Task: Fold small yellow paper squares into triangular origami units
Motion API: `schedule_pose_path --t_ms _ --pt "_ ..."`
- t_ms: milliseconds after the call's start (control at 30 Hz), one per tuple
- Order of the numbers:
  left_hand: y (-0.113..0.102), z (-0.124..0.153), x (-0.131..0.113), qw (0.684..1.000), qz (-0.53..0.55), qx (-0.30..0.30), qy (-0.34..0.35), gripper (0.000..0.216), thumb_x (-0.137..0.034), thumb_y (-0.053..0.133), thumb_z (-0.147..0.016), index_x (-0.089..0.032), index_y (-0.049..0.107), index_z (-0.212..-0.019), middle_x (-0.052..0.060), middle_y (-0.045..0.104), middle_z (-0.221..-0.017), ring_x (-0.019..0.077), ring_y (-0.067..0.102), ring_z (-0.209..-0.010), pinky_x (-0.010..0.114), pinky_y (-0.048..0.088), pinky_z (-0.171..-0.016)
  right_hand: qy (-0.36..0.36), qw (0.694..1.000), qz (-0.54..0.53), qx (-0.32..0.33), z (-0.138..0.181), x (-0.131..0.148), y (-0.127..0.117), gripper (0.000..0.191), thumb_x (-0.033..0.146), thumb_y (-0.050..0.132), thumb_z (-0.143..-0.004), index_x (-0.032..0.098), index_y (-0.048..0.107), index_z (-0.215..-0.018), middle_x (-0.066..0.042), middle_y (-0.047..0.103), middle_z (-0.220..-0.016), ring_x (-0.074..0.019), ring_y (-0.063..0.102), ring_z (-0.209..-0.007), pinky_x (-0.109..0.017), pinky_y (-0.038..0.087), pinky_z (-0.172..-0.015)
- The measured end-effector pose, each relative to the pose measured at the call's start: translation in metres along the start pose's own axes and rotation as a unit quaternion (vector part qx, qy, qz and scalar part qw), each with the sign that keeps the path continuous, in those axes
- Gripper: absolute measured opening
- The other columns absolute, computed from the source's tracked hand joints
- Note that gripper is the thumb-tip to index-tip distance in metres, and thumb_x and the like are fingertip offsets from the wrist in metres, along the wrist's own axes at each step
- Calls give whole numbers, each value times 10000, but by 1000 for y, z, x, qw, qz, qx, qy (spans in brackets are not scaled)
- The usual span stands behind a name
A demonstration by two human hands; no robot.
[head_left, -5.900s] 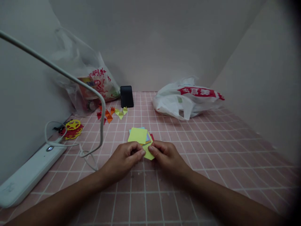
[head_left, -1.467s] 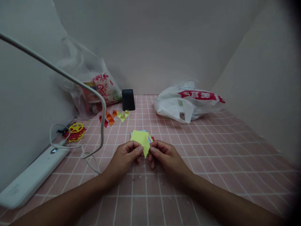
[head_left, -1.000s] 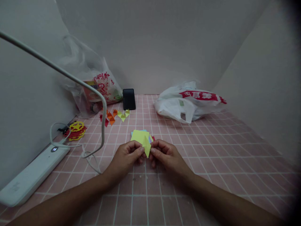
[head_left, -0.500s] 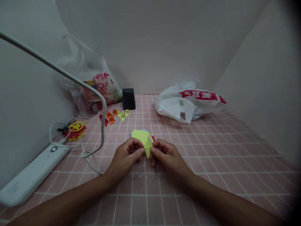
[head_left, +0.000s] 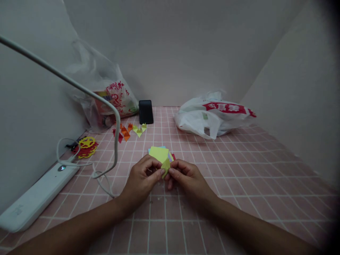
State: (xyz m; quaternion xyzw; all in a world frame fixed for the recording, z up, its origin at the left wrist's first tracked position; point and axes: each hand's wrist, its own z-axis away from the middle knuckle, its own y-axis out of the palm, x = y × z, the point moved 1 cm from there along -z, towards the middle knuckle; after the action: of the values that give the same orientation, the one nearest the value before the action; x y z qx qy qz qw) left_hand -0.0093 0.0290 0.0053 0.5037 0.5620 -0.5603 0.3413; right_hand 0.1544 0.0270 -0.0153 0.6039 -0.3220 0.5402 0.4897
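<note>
Between my two hands is a small folded piece of yellow paper, with a pointed top. My left hand pinches its left side between thumb and fingers. On the other side, my right hand grips it the same way. Just beyond lies a stack of coloured paper squares, yellow on top, with blue, purple and red edges peeking out. Farther back at the left sit several small folded paper pieces in red, orange and yellow.
A black phone lies at the back. Plastic bags stand at the back left and back right. On the left are a white power strip-like device, yellow and red cut-outs and a grey-white cable arching across the view.
The yellow paper has turned in my fingers: its lower point no longer hangs down, and its body looks shorter. Both hands stay almost in place.
</note>
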Motion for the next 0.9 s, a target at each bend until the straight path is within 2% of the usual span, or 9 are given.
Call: schedule_pose_path --t_ms 100,300,667,900 --pt "-1 0 -1 1000 -2 -6 -2 111 -236 648 -800 -164 657 -716 21 582 -758 152 543 -723 263 406 -672 -6 1000 -13 8 0 0 0 209 377 623 -852 176 634 -795 0 656 -733 -94 601 -542 -251 476 -568" --pt "1 0 4 986 130 22 -104 127 -288 666 -776 -167 627 -766 -18 575 -656 119 484 -594 246 378 -588 0 1000 -28 11 0 0 -1 189 363 633 -850 179 623 -810 -2 667 -739 -95 604 -544 -251 473 -566" --pt "3 -1 7 981 154 39 -111 171 -311 660 -782 -157 589 -789 -29 574 -671 103 491 -611 229 385 -590 -5 1000 19 12 1 4 0 135 290 648 -819 163 609 -804 19 634 -622 -100 580 -546 -240 438 -574" --pt "3 -1 8 984 134 60 -105 181 -313 648 -772 -154 563 -772 -35 554 -658 100 485 -600 235 382 -587 -23 997 80 8 3 6 1 104 259 605 -839 157 609 -820 15 610 -657 -97 550 -561 -234 426 -558"
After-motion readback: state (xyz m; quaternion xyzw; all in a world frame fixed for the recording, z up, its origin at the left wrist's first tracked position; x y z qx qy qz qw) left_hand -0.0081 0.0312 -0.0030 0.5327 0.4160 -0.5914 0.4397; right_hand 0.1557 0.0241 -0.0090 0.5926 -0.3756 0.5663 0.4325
